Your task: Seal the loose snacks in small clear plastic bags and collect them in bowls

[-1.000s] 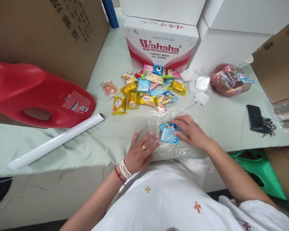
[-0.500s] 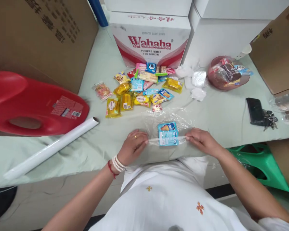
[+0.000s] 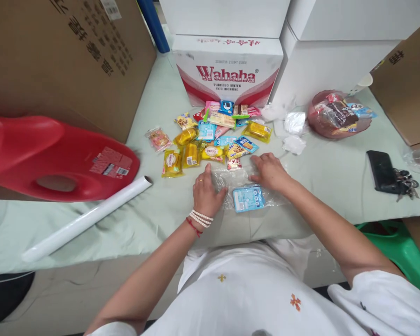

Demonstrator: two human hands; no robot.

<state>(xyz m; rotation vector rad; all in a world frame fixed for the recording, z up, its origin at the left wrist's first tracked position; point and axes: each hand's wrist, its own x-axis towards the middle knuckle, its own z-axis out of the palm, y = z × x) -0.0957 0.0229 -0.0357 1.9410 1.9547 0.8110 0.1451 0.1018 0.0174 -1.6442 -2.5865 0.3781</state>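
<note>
Blue packet (image 3: 248, 198) — flat, long axis left-right, under clear film (image 3: 231, 179) | left hand (image 3: 206, 189), right hand (image 3: 270, 170) — hands open, palms pressing film

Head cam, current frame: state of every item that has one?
left hand: open, palm down on the clear film
right hand: open, fingers on film's far edge
clear film: spread flat, crinkled
blue packet: sealed, flat, under film
white roll: on its side
red jug: on its side
Wahaha carton: closed, upright
red bowl: film-covered, holding snacks
</note>
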